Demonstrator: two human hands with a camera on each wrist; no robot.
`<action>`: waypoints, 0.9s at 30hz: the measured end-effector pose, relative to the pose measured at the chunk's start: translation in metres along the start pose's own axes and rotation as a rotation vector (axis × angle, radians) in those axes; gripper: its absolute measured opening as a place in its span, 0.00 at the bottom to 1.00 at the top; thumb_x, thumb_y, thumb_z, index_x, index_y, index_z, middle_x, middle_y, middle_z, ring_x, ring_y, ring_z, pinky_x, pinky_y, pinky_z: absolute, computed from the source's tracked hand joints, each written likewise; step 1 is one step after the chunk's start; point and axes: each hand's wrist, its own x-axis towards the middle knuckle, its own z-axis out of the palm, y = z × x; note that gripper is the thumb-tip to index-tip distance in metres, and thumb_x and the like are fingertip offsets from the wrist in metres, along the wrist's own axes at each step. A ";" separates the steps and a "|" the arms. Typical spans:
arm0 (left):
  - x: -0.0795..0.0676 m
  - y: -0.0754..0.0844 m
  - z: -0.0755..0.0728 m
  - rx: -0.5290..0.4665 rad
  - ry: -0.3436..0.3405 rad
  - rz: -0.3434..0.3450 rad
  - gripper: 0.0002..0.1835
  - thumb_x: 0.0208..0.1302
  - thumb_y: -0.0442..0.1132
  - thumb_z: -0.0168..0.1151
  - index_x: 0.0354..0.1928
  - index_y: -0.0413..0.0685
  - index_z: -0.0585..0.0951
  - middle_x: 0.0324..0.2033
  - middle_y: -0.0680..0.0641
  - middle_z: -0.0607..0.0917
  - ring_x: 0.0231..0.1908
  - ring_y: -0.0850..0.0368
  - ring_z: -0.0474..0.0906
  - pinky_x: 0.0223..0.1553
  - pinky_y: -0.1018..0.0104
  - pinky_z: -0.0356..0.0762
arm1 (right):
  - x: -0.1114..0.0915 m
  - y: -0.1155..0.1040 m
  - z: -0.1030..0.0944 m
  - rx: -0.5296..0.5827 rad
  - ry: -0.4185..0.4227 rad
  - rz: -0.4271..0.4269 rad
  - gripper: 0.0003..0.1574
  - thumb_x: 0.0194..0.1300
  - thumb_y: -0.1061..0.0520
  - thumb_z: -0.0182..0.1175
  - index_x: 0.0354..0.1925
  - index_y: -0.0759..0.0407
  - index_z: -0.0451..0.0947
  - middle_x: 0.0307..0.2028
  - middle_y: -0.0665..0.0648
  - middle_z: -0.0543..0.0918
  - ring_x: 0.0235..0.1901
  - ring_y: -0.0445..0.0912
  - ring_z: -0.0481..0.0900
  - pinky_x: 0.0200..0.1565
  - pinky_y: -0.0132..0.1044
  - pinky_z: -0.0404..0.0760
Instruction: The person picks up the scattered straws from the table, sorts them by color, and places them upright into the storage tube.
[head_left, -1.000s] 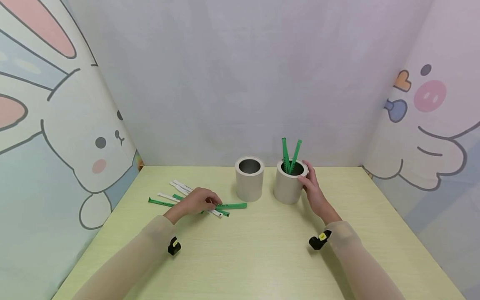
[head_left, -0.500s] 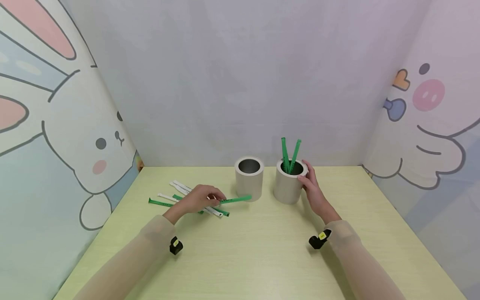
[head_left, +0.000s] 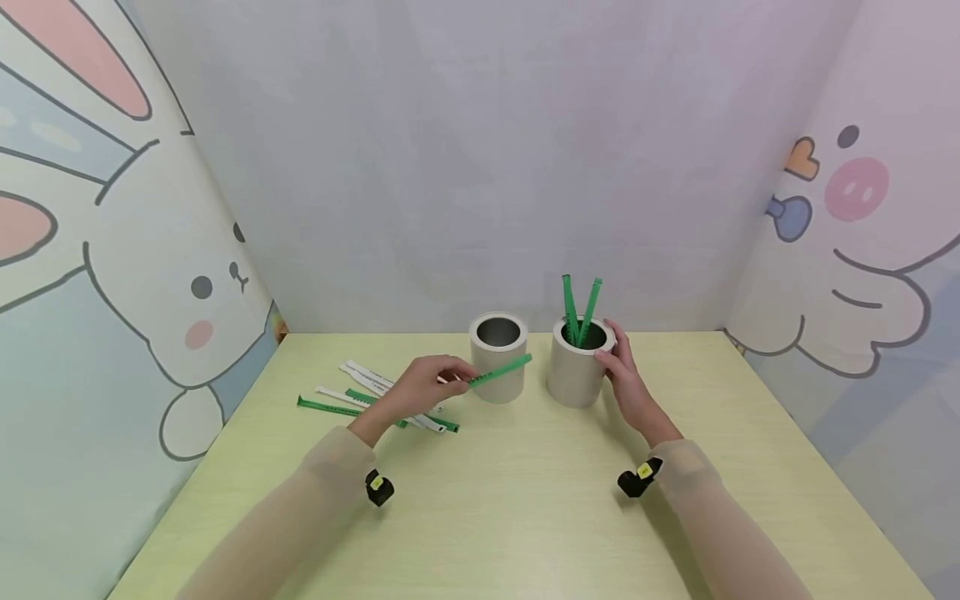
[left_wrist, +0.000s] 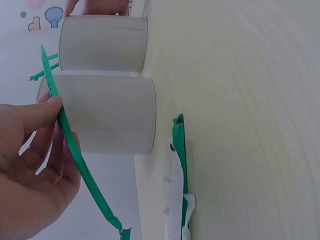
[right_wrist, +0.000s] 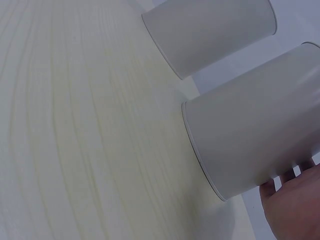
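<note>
My left hand (head_left: pixel 422 388) pinches a green stick packet (head_left: pixel 508 367) between thumb and fingers. In the left wrist view the packet (left_wrist: pixel 86 172) slants across, its crimped tail hanging below the hand. From the head view it overlaps the front of the left cup (head_left: pixel 501 389), a pale cylinder with a dark inside. My right hand (head_left: pixel 632 390) grips the right side of the matching right cup (head_left: pixel 572 379), thumb near the rim. Two green stick packets (head_left: pixel 591 305) stand in that cup, their lower ends hidden. The right wrist view shows the fingers against the cup wall (right_wrist: pixel 250 125).
Left of the cups, several white stick packets (head_left: pixel 367 377) and green stick packets (head_left: pixel 324 406) lie in a loose pile on the pale wooden table (head_left: pixel 510 508), partly behind my left hand. A plain curtain (head_left: pixel 480 167) hangs behind, and cartoon-printed panels flank the table.
My left hand has lifted the green stick packet off the pile and carried it right and upward, to the front of the left cup. The right hand has stayed on the right cup.
</note>
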 end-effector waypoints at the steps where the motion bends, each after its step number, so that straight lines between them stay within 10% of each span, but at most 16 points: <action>1: 0.002 0.003 0.002 -0.014 0.007 -0.004 0.11 0.76 0.37 0.67 0.56 0.55 0.88 0.50 0.54 0.89 0.48 0.57 0.85 0.50 0.60 0.85 | 0.000 0.000 0.000 0.000 -0.001 0.000 0.41 0.86 0.50 0.42 0.86 0.43 0.37 0.85 0.58 0.43 0.84 0.55 0.38 0.79 0.67 0.38; 27: 0.087 0.100 0.050 -0.415 0.280 -0.038 0.14 0.76 0.44 0.67 0.60 0.60 0.86 0.52 0.56 0.87 0.51 0.58 0.83 0.53 0.62 0.85 | -0.001 -0.002 0.001 0.031 0.008 -0.004 0.41 0.86 0.51 0.42 0.86 0.48 0.35 0.85 0.60 0.43 0.84 0.57 0.37 0.79 0.67 0.38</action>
